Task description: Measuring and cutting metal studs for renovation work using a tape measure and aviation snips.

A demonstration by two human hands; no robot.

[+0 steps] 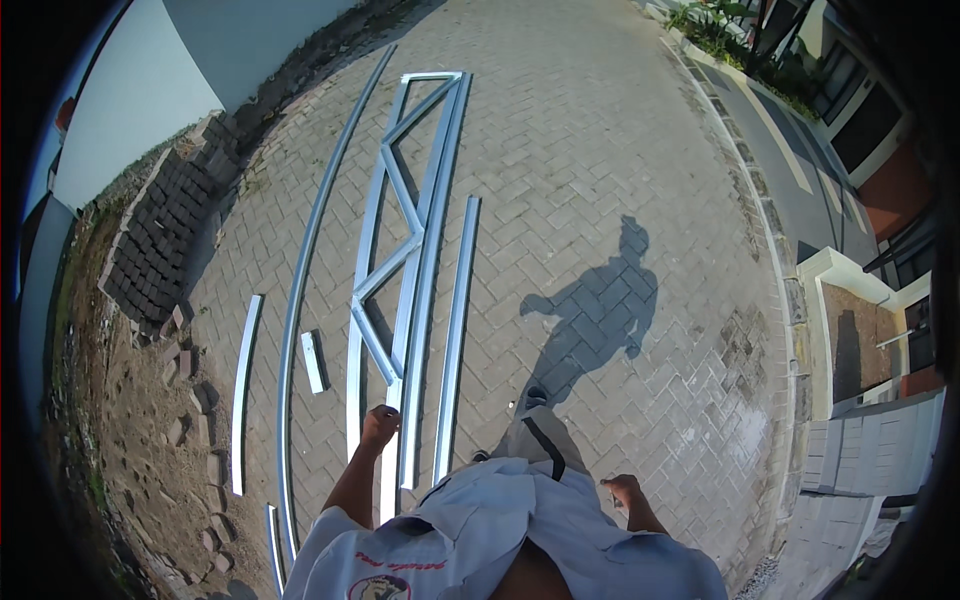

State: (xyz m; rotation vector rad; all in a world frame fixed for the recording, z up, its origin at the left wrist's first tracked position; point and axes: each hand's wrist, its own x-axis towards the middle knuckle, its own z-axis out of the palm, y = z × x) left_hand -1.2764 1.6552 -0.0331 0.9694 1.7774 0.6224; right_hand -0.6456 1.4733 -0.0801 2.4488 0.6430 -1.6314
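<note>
Left hand [378,428], lower centre, and right hand [622,490], lower right: fingers appear partly curled; grip contents cannot be determined. Metal truss [390,265] lies on paving [540,130], centre left. Apparent step: positioning alongside; lifting would require two-handed support.

Glossy truss frame [416,240] on rough, matt paving [560,150].
Its smooth metal gleams brightly from here; the stacked blocks [165,235] at the left look coarse and dull, and the shirt [475,510] at the bottom is creased, matt cloth.
</note>
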